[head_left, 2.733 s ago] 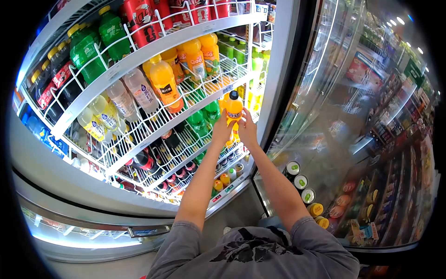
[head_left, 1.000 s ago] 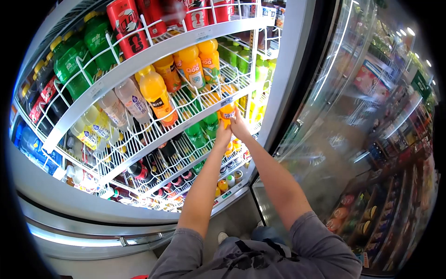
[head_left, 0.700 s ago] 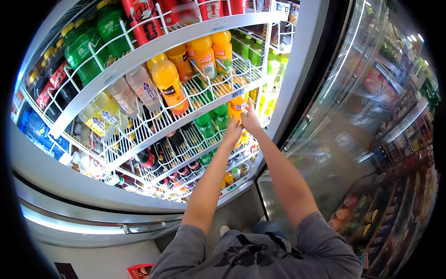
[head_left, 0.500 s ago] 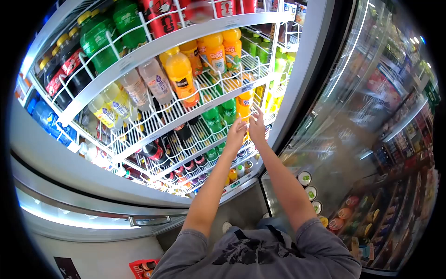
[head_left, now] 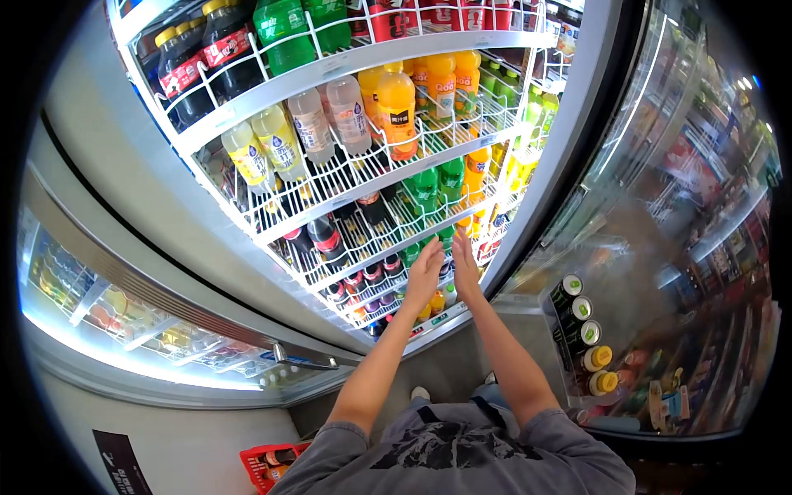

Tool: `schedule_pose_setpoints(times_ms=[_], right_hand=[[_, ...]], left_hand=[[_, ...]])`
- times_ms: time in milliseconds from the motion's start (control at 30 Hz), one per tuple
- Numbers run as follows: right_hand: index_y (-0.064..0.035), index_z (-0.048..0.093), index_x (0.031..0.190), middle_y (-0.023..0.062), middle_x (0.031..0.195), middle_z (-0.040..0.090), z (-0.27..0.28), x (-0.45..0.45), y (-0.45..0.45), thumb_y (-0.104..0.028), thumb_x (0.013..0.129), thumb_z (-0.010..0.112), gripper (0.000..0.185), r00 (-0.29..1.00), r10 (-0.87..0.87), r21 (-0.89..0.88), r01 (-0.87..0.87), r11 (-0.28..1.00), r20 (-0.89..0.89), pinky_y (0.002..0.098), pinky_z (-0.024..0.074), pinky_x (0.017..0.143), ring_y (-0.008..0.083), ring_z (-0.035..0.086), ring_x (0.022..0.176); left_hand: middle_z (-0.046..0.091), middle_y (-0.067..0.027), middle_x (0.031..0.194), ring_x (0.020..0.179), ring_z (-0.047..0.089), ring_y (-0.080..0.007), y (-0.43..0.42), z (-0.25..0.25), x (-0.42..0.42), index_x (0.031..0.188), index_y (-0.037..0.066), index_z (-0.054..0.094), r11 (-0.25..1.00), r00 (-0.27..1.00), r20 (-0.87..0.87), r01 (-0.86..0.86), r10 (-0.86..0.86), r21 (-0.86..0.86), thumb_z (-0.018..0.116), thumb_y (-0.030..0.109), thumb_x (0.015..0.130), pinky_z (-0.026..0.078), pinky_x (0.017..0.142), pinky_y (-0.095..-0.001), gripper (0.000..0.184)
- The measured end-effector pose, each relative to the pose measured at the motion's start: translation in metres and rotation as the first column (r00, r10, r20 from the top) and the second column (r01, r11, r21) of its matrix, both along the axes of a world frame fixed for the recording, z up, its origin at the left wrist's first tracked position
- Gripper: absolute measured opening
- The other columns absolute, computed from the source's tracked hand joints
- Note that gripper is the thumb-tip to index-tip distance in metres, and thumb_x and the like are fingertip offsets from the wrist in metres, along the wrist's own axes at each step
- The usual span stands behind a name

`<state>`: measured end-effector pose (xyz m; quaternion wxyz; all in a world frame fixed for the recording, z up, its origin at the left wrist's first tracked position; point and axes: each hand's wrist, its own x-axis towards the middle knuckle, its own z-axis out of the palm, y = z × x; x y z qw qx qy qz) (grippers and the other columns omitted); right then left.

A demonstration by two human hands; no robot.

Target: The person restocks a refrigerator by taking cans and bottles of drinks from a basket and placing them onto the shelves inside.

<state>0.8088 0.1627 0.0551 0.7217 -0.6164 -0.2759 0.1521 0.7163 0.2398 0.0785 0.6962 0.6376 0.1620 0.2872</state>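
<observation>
My left hand and my right hand are stretched out in front of an open drinks cooler. Their palms face each other with a gap between, fingers extended, and neither holds anything. Just beyond the fingertips are green bottles and an orange drink bottle on a wire shelf. Whether the fingers touch the shelf edge, I cannot tell. One level up, an orange juice bottle stands at the shelf front beside pale water-like bottles.
Dark cola bottles line the upper left. To the right is a glass door, with several cans seen near its lower part. A metal door handle is at lower left. A red basket with bottles sits below.
The view has shifted, so the cooler appears further right and more of its left side shows. My fingers were bent near each other; now they are straighter, palms facing.
</observation>
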Motion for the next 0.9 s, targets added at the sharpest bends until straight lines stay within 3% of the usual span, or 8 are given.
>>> schedule_pose_setpoints(times_ms=[67,167,400,600,667,867,900], right_hand=[[-0.0017,0.029,0.149,0.0241,0.146,0.04,-0.003,-0.01,-0.004,-0.028,0.104,0.04,0.053,1.0,0.004,-0.048,-0.003,0.999,0.024,0.0364,0.0296,0.112,0.0301,0.038,0.137],[-0.0027,0.032,0.148,0.0162,0.146,0.041,0.002,-0.027,-0.012,-0.029,0.104,0.043,0.053,0.998,0.04,-0.038,-0.042,0.998,-0.051,0.0333,0.0289,0.112,0.0232,0.038,0.136],[-0.0008,0.036,0.146,0.0145,0.145,0.042,0.012,-0.06,-0.045,-0.026,0.103,0.044,0.05,0.994,0.111,-0.051,-0.111,0.993,0.004,0.0326,0.0283,0.113,0.0217,0.038,0.136],[-0.0027,0.034,0.147,0.0127,0.138,0.047,0.013,-0.1,-0.097,-0.028,0.105,0.042,0.05,0.963,0.27,0.042,-0.269,0.962,-0.013,0.0331,0.0352,0.108,0.0205,0.044,0.127],[-0.002,0.035,0.146,0.0171,0.139,0.047,0.019,-0.116,-0.115,-0.024,0.104,0.04,0.047,0.952,0.299,0.034,-0.298,0.954,-0.066,0.0317,0.0326,0.108,0.0229,0.044,0.129],[-0.0065,0.039,0.143,0.0146,0.133,0.051,0.043,-0.151,-0.138,-0.033,0.104,0.039,0.047,0.917,0.386,0.02,-0.386,0.922,-0.103,0.0321,0.0395,0.1,0.0197,0.051,0.118],[-0.0076,0.04,0.142,0.0132,0.133,0.052,0.042,-0.157,-0.128,-0.039,0.103,0.04,0.05,0.916,0.377,0.091,-0.368,0.925,-0.137,0.0328,0.0408,0.099,0.0195,0.053,0.117]], left_hand=[[0.053,-0.017,0.138,0.123,0.052,-0.0196,-0.001,0.004,-0.013,0.144,0.001,0.04,1.0,1.0,-0.009,0.024,-0.024,0.002,0.052,0.018,0.1,0.04,0.102,-0.0298,0.048],[0.053,-0.0159,0.138,0.123,0.052,-0.0185,-0.005,0.004,-0.026,0.143,0.0,0.041,0.999,0.998,-0.037,0.042,-0.042,0.009,0.052,0.017,0.1,0.04,0.102,-0.0294,0.048],[0.053,-0.0157,0.138,0.125,0.051,-0.019,-0.045,0.002,-0.062,0.143,0.0,0.041,0.993,0.998,-0.013,0.055,-0.057,-0.103,0.051,0.014,0.101,0.04,0.103,-0.0283,0.046],[0.052,-0.0152,0.138,0.125,0.051,-0.0193,-0.1,0.003,-0.093,0.143,0.0,0.042,0.995,0.997,0.043,-0.064,0.067,-0.076,0.051,0.014,0.101,0.041,0.105,-0.03,0.045],[0.053,-0.0144,0.137,0.124,0.052,-0.0193,-0.123,0.009,-0.11,0.142,0.0,0.043,0.987,0.993,0.057,-0.093,0.101,-0.134,0.051,0.014,0.101,0.041,0.104,-0.0296,0.044],[0.054,-0.011,0.137,0.12,0.054,-0.0164,-0.164,-0.004,-0.167,0.142,0.003,0.045,0.96,0.959,0.085,-0.262,0.27,-0.098,0.051,0.015,0.101,0.044,0.098,-0.0281,0.043],[0.054,-0.0107,0.137,0.12,0.053,-0.0162,-0.167,-0.01,-0.18,0.142,0.003,0.044,0.949,0.948,0.075,-0.302,0.309,-0.092,0.051,0.016,0.101,0.044,0.097,-0.0282,0.043]])
